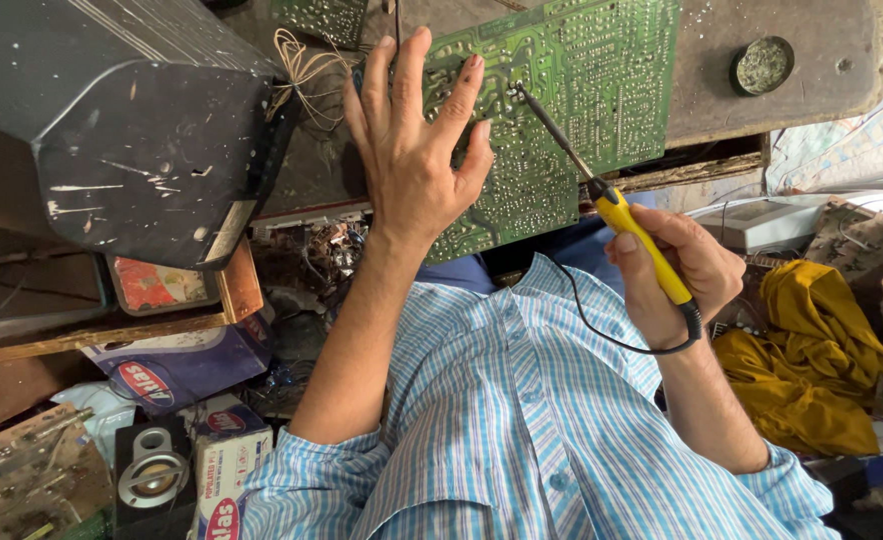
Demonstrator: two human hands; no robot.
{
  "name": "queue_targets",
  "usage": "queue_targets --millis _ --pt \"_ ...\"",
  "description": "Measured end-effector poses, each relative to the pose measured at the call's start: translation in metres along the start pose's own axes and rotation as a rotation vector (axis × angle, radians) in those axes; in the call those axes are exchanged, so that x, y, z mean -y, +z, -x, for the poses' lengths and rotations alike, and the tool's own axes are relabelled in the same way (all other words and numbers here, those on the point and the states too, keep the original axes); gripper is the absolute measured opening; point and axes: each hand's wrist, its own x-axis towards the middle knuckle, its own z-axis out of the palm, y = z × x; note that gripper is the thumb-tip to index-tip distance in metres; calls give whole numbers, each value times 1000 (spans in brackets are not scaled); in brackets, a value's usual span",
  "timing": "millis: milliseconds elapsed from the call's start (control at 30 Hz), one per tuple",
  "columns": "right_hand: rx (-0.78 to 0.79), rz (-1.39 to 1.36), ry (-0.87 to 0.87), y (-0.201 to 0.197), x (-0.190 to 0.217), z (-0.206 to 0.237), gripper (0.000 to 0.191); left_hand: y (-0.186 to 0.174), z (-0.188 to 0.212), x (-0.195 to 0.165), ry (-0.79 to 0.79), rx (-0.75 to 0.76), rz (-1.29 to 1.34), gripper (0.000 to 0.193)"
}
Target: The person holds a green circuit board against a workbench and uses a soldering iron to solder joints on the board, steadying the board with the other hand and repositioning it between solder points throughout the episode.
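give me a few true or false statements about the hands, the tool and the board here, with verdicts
1. The right hand holds a yellow soldering iron. True.
2. The iron's tip is lifted well clear of the green circuit board. False: it rests on the board.
3. The left hand lies spread open on the board. True.
4. The left hand grips the round tin. False: the tin sits alone on the bench.
5. A yellow cloth lies beside the right forearm. True.
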Motion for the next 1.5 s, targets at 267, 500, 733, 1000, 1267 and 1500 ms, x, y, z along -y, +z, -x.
queue_targets --millis 267,500,733,1000,1267,1500 --pt "54 71 -99 -4 1 -5 14 -1 0 -1 -2 6 -5 51" --pt "-54 -154 198 5 14 -7 13 3 1 2 2 -6 -12 50" --pt "103 395 -301 6 42 -7 19 0 0 3 8 -15 -1 50" --pt "-271 -11 -98 -65 35 -18 19 1 -1 3 21 -21 -33 49" --pt "-248 251 -175 -74 -61 -19 11 -7 -1 4 16 2 -41 48" --pt "-271 250 3 -108 -76 -33 12 -5 -1 -2 18 8 -67 45"
